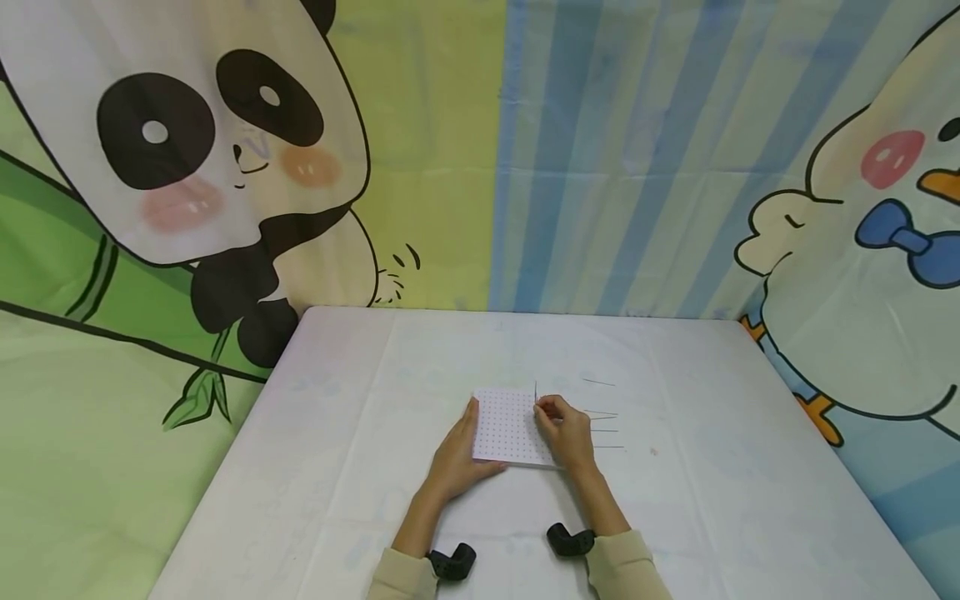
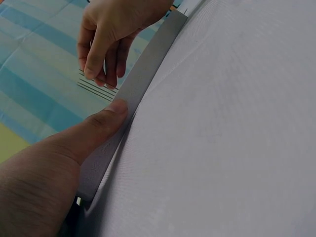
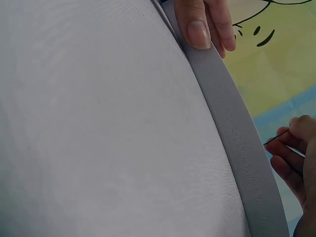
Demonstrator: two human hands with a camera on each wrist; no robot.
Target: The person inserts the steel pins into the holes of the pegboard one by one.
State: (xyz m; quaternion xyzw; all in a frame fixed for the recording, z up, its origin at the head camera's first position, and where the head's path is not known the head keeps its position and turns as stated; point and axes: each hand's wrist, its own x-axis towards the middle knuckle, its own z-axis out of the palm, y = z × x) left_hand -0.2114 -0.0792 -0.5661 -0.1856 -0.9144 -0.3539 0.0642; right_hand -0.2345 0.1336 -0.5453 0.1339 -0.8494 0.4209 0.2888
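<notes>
A square white board (image 1: 504,425) with a grid of small holes rests on the white table. My left hand (image 1: 454,454) grips its near left corner, fingers along the left side and thumb (image 2: 106,118) pressed on the front edge. Over the board's right part my right hand (image 1: 566,429) pinches a thin dark pin (image 1: 536,391) between thumb and fingertips. The pin stands upright, and in the right wrist view its lower end (image 3: 269,142) meets the board's edge line. My other right fingers are curled in.
Several thin dark pins (image 1: 604,431) lie roughly parallel on the table (image 1: 720,467) to the right of the board. In the left wrist view, thin dark lines (image 2: 96,89) show beyond the board's edge. Printed curtains (image 1: 600,167) hang behind and beside the table.
</notes>
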